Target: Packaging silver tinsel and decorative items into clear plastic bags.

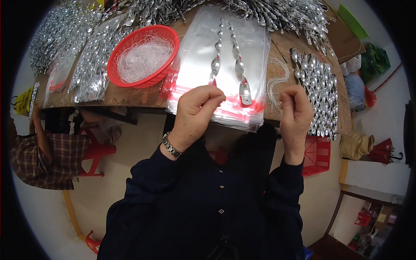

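Observation:
My left hand [197, 110], a metal-banded watch on its wrist, is closed in a pinch above the front edge of a stack of clear plastic bags [197, 47]. To its right, my right hand [297, 112] is raised in a similar pinch. A fine clear thread, barely visible, seems to run between the fingertips. Two twisted silver spiral strips lie on the bags: the left strip [216, 65] has its lower end hidden by my left hand, and the right strip [240, 65] ends in a flat, holed tab. Loose clear threads [278, 76] lie just beyond my right hand.
A red basket [149, 80] holds a tangle of clear thread. Silver spirals [318, 89] lie in rows at the right, with more heaped along the back and left. Beyond the table's left end sits another person in a checked shirt [52, 158]. A red crate [316, 158] stands below.

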Demonstrator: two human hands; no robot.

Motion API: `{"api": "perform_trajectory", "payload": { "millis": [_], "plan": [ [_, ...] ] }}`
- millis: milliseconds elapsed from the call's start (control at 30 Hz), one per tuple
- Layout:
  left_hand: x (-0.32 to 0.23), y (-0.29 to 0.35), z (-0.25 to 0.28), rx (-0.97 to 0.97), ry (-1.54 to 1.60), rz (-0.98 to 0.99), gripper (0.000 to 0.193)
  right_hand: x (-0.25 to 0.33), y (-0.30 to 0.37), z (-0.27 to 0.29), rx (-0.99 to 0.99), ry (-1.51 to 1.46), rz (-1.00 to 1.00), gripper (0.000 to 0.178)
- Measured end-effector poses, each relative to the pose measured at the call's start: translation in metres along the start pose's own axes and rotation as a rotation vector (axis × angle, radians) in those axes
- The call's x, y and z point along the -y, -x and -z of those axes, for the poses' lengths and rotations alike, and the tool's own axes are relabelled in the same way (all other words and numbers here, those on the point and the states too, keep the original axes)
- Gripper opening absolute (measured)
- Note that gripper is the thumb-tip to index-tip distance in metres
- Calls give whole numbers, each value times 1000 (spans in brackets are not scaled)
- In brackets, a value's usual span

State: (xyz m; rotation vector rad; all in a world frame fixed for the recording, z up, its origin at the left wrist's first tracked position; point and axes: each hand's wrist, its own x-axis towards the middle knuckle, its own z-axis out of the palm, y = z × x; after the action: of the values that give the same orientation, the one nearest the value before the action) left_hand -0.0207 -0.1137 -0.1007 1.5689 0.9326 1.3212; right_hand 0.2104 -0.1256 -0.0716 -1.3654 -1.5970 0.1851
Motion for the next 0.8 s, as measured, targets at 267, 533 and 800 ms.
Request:
{"api": "perform_trajectory", "payload": {
  "millis": [267, 533, 800],
  "plan": [
    [-2, 1, -14, 141, 2, -134, 5, 22, 16, -10, 350, -280, -149, 7],
    [-3, -1, -13, 208, 9, -204, 5, 17, 19, -3, 336, -402, -297, 8],
    [-14, -5, -20, 340, 31, -365, 7, 7, 20, 4, 150, -177, -104, 29]
  ]
}}
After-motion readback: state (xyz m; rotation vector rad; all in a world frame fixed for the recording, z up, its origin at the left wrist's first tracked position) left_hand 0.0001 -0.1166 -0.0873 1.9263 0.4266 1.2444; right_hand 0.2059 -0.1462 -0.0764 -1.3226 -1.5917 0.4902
